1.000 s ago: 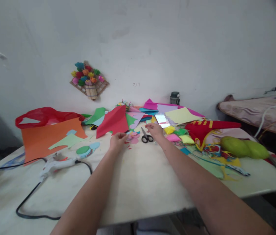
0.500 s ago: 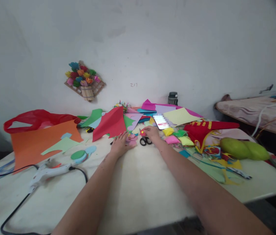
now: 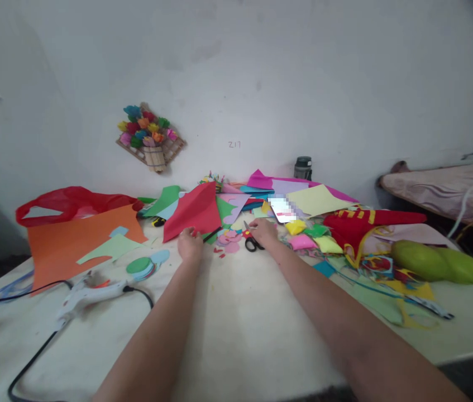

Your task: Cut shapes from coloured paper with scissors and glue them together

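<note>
My left hand (image 3: 190, 244) is closed, its fingers curled at the lower edge of a red sheet (image 3: 196, 212). A thin black stick (image 3: 212, 235) sticks out from its fingers to the right; its kind is unclear. My right hand (image 3: 263, 231) is closed in a pinch, with a small red paper flower with a yellow centre (image 3: 246, 234) at its fingertips. Just below that hand lie black-handled scissors (image 3: 251, 244), their blades partly hidden. Pink paper cutouts (image 3: 228, 241) and small red scraps (image 3: 219, 253) lie between my hands.
At left are a white glue gun (image 3: 89, 296) with black cord, round paper discs (image 3: 139, 264) and an orange sheet (image 3: 81, 245). A phone (image 3: 282, 209) lies behind my right hand. Small colored packets (image 3: 303, 242), green fruit (image 3: 437, 261) and a cutter knife (image 3: 431, 307) are at right.
My left hand has moved left off the pink cutouts, uncovering them and the red scraps. The red flower has shifted slightly down at my right fingertips. The view has turned a little left.
</note>
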Demonstrator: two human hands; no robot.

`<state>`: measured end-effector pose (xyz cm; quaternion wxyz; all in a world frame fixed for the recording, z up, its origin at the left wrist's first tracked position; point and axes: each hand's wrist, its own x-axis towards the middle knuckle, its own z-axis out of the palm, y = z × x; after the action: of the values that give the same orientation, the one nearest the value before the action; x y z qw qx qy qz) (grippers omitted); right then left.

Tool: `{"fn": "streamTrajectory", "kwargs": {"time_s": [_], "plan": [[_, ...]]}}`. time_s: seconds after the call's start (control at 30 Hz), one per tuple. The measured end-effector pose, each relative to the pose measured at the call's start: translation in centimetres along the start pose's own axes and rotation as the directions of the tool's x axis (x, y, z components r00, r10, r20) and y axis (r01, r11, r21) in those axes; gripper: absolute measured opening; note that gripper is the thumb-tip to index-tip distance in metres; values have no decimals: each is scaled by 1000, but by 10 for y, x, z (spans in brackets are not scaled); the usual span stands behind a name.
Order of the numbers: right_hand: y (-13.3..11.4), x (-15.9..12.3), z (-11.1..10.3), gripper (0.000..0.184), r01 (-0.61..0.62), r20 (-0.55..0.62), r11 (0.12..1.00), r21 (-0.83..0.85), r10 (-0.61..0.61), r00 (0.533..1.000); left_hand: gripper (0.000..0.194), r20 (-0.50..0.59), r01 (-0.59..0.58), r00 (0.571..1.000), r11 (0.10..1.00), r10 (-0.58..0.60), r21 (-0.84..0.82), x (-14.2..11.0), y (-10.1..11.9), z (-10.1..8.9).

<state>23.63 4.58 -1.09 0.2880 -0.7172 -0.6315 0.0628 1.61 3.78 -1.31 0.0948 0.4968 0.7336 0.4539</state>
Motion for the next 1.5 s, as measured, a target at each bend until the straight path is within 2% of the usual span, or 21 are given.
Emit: {"fn": "streamTrajectory", "kwargs": {"time_s": [0.2,0.37,0.5,0.7,0.83,0.93,1.03,1.17,1.33,1.5], "plan": [[-10,3,-11,29,43,-48,997,-63,-46,998,30,-23,50,998,997,-51,-57,5,1,3],[-21,4,-18,31,30,-43,999,-20,-31,999,29,-39,85,995,988,-90,-130,12,-2,8],[-19,7,-18,30,3,-51,999,53,-1,999,29,-36,61,997,985,-68,-163,13,-7,11],[-5,16,-15,29,-27,-71,987,160,39,997,34,-74,74,994,987,-86,-144,4,0,7],[-12,14,-20,33,-45,-60,983,180,56,997,40,-78,37,996,996,-43,-79,-4,7,2],[-27,8,-21,27,-11,-9,994,106,12,1000,42,-38,-29,999,999,31,33,-10,12,-2],[-41,4,-15,21,43,45,999,31,-44,998,42,18,-148,989,976,147,162,-16,17,-2],[-52,10,-5,24,51,22,999,-14,-51,998,43,144,-290,955,914,259,282,-23,20,0],[-54,33,3,28,-10,104,1000,-15,12,994,42,309,-358,916,869,256,342,-27,19,4],[-50,54,16,29,-47,146,998,52,39,988,46,341,-392,902,833,265,391,-27,16,6]]}}
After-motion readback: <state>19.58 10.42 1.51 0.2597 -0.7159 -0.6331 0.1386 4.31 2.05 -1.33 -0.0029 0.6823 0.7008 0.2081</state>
